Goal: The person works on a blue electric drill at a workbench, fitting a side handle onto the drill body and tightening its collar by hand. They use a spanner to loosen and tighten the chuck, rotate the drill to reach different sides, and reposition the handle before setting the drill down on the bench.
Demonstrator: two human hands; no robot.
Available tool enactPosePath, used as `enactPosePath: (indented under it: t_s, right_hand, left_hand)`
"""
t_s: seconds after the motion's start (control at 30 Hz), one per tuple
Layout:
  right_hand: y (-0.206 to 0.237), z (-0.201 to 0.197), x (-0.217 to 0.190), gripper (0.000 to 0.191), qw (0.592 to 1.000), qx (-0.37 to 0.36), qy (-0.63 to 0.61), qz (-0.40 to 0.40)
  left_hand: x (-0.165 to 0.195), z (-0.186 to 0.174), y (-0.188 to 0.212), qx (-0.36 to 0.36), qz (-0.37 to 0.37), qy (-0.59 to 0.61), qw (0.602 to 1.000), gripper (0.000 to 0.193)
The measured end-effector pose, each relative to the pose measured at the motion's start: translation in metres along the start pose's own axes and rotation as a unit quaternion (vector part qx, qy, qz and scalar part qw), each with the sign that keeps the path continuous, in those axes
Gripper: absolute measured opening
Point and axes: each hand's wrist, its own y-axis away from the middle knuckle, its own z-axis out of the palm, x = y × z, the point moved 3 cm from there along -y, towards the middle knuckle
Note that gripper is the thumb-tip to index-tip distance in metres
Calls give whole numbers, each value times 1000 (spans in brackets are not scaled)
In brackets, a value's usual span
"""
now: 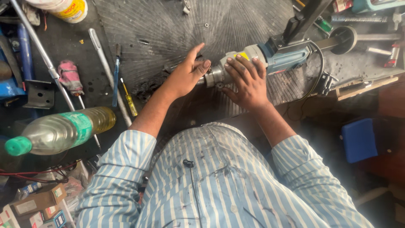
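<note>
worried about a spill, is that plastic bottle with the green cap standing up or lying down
Lying down. The plastic bottle rests on its side on the dark bench, green cap on and pointing left, yellowish liquid pooled along its length.

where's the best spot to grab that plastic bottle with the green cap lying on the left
Probably around the middle of the plastic bottle, on the green label band, coming down from above. It lies on its side, cap toward the left edge; the body is widest and evenly round there, while the neck tapers. The left hand is the nearer one.
</note>
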Motion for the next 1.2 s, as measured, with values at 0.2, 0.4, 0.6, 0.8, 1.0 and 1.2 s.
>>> enactPosePath:
  t_s: [0.2,0.4,0.6,0.8,1.0,1.2]
  right_hand:
    - [-1,2,-9,73,1000,12,20,5]
    - [9,-5,-21,70,999,43,-5,10]
    - [41,-7,-30,57,995,93,23,8]
    - [58,-4,-27,47,991,127,-18,-50]
    - [40,-28,-9,53,996,-9,-86,25]
    - [18,-48,18,93,987,-118,-93,62]
  left_hand:
    - [-4,5,11,24,70,93,993,97]
    - [8,14,43,31,151,67,986,101]
    - [15,45,67,71,236,-155,957,118]
    - [15,60,62,84,255,-220,938,116]
    - [38,61,47,104,150,-290,939,137]
    - [39,75,26,56,22,-348,936,140]
